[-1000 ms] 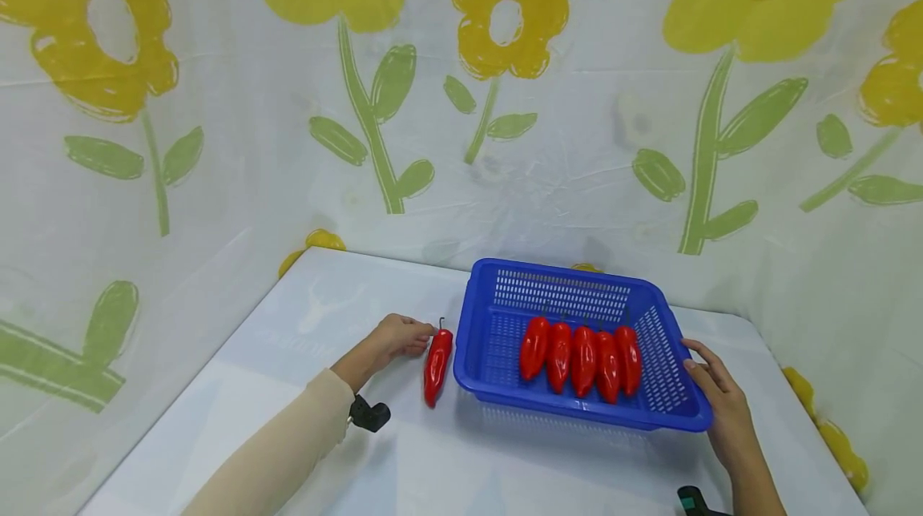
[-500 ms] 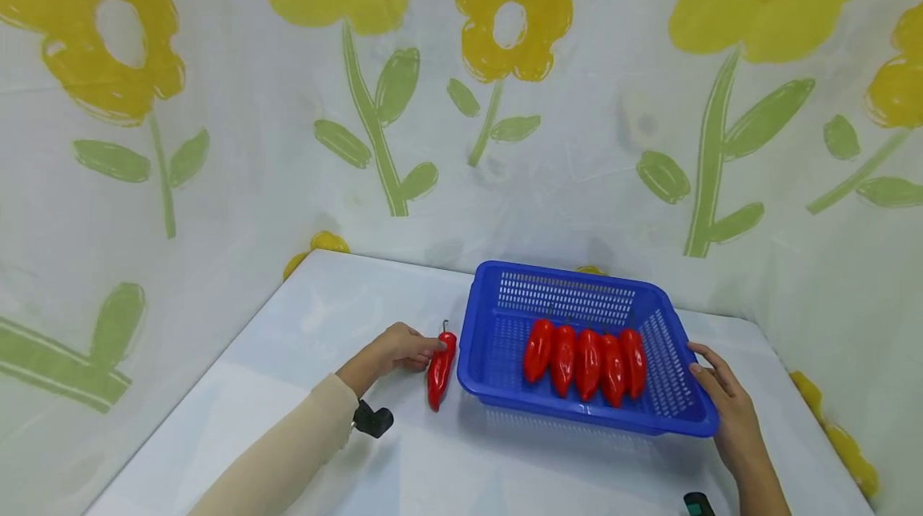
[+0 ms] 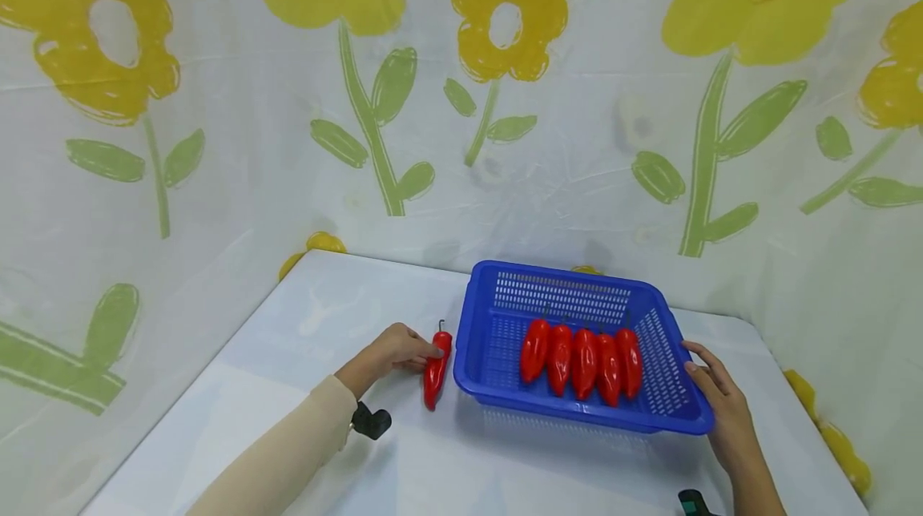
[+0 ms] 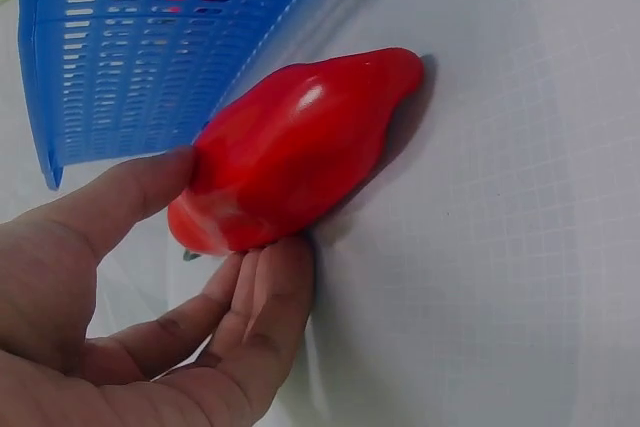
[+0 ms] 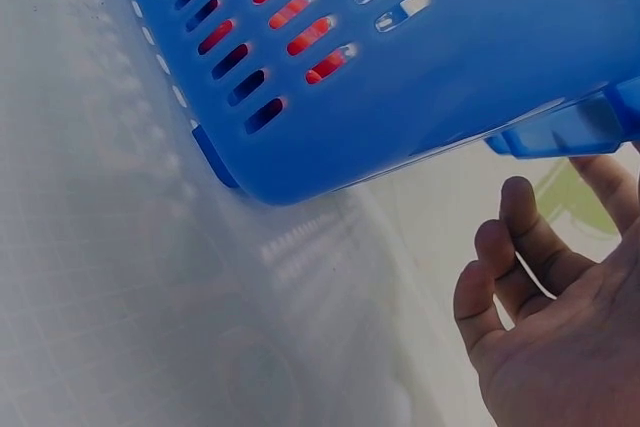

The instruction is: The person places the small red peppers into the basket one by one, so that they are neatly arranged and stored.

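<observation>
A long red chili pepper (image 3: pixel 436 372) with a dark stem lies on the table left of the basket. My left hand (image 3: pixel 400 349) pinches its stem end. In the left wrist view, the thumb presses one side of the pepper (image 4: pixel 300 147) and the other fingers touch the opposite side. A blue plastic basket (image 3: pixel 577 413) with slotted walls holds several red peppers (image 3: pixel 582 364) in a row. At the basket's right rim, my right hand (image 3: pixel 724 408) holds on with thumb and index finger. Its other fingers are loosely bent below the rim in the right wrist view.
The pale table (image 3: pixel 425 468) extends in front of the basket and to its left. Behind and at both sides hangs a white cloth (image 3: pixel 577 203) printed with yellow flowers. The lone pepper is close to the basket's left wall.
My left hand has moved from beside the pepper's stem down onto its upper body and now pinches it. The right hand has stayed at the basket's rim.
</observation>
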A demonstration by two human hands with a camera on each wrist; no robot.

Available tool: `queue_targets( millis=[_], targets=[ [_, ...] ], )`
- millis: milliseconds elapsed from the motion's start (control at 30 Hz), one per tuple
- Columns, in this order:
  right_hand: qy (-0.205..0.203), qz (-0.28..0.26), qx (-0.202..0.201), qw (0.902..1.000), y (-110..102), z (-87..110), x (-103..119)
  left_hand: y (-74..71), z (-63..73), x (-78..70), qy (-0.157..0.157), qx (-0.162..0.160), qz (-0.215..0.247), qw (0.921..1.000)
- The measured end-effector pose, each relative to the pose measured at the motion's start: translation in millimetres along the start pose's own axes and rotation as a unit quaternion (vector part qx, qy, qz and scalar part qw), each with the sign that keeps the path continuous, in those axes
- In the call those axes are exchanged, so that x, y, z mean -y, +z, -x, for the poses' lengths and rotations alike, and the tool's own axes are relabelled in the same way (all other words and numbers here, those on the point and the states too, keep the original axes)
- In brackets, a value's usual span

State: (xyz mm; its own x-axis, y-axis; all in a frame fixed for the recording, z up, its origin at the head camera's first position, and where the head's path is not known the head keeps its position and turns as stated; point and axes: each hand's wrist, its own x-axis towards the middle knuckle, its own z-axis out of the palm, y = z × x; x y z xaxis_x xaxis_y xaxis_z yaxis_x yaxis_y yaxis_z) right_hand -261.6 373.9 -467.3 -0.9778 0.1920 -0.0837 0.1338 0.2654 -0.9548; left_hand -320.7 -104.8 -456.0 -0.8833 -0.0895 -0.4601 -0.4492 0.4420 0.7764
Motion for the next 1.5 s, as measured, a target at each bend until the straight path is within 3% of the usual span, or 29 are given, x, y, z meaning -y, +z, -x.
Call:
queue_targets(
  millis=[300, 600, 1100, 1500],
  targets=[
    [0.007, -0.006, 0.006, 0.9999, 2, 1.2, -7, 4.7, -0.7, 8.0, -0.004, -0.012, -0.029, 0.9995],
    [0.003, 0.001, 0.005, 1.0, 1, 0.1, -7, -2.3, 1.7, 9.2, 0.02, 0.017, 0.032, 0.9991],
    [-0.022, 0.011, 0.0, 0.9997, 2, -1.5, -3, -35.2, 6.3, -5.0, 0.069, 0.036, 0.096, 0.9923],
    [-0.017, 0.004, -0.004, 0.9998, 1, 0.2, -1, -44.0, 9.8, -23.2, 0.096, 0.061, 0.108, 0.9876]
  ],
)
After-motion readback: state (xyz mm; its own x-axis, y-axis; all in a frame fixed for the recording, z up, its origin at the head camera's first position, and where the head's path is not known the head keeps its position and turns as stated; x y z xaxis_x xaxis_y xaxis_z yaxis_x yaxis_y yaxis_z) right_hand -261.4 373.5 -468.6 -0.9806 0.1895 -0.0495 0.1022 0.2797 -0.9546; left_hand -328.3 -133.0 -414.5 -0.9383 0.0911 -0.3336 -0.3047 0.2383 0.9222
